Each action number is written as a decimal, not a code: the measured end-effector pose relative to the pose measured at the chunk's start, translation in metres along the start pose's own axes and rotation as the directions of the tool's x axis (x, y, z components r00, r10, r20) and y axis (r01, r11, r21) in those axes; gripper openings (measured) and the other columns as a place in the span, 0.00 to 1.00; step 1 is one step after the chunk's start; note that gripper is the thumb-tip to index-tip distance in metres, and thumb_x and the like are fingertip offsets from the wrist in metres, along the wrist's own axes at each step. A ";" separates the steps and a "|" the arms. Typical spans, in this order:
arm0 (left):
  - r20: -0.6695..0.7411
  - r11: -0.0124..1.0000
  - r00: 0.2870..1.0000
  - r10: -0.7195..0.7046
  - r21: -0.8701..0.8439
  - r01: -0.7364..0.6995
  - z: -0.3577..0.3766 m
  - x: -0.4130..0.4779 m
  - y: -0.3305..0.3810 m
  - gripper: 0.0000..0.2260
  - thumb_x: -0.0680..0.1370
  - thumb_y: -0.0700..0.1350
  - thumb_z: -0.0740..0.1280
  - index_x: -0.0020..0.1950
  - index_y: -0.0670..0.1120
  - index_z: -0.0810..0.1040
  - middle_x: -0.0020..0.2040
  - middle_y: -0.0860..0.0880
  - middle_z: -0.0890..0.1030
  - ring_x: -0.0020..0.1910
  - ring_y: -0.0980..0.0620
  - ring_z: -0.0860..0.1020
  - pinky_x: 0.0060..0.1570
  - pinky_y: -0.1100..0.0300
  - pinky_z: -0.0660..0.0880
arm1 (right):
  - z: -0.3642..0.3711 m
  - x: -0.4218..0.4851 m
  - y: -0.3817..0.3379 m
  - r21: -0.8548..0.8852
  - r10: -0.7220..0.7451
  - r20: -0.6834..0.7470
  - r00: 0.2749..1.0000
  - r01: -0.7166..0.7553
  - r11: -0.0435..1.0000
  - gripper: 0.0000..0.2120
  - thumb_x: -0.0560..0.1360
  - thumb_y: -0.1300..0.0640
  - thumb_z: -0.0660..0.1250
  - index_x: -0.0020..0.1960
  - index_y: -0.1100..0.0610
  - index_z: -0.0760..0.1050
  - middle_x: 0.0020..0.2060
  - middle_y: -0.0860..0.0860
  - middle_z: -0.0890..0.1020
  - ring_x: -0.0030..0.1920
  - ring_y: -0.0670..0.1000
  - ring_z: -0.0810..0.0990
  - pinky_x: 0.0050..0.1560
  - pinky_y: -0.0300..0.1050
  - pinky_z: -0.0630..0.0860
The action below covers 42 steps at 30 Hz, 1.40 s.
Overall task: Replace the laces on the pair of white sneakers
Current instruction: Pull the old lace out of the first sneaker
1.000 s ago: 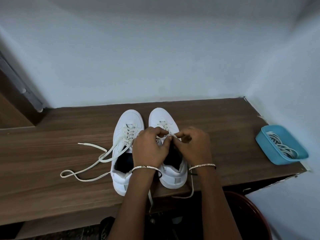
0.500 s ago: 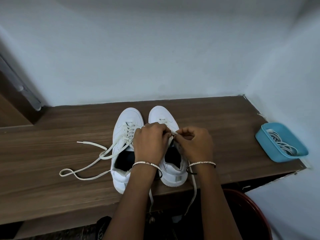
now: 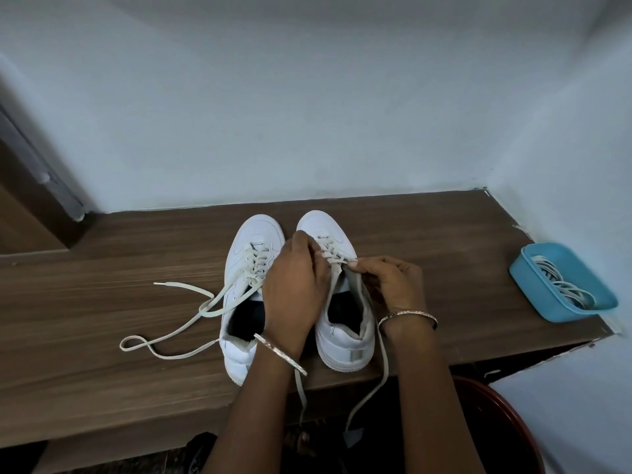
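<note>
Centrally on the bench [image 3: 102,302] the white sneakers [image 3: 254,234] stand heels-near for reach, a blue tub [image 3: 533,289] of spare laces [image 3: 561,287] waits at frame right, and left hand [image 3: 294,289] and right hand [image 3: 391,285], fingers curled, pinch the right-side sneaker's lace [image 3: 333,254], seemingly unthreading it.

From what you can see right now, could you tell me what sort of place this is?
Probably a home alcove: a wooden shelf against plain walls, a door frame at left, a red tub below.
</note>
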<state>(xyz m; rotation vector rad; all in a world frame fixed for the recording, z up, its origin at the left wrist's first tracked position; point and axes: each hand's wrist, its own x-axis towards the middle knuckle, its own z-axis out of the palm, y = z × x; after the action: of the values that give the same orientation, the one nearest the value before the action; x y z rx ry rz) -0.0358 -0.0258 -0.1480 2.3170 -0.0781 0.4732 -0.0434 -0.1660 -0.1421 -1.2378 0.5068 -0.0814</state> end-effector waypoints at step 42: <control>-0.189 0.983 0.978 -0.084 -0.174 0.051 -0.019 0.009 -0.009 0.06 0.79 0.35 0.62 0.49 0.44 0.76 0.45 0.50 0.81 0.43 0.46 0.78 0.42 0.59 0.67 | 0.005 -0.003 0.004 0.053 -0.049 -0.003 0.999 0.049 0.997 0.07 0.64 0.73 0.75 0.31 0.65 0.81 0.30 0.60 0.82 0.33 0.56 0.82 0.38 0.45 0.80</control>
<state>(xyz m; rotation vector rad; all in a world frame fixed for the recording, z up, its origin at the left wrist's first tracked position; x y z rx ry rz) -0.0314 -0.0051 -0.1387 2.0900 0.0539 0.6328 -0.0450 -0.1597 -0.1439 -1.1979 0.4728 -0.1365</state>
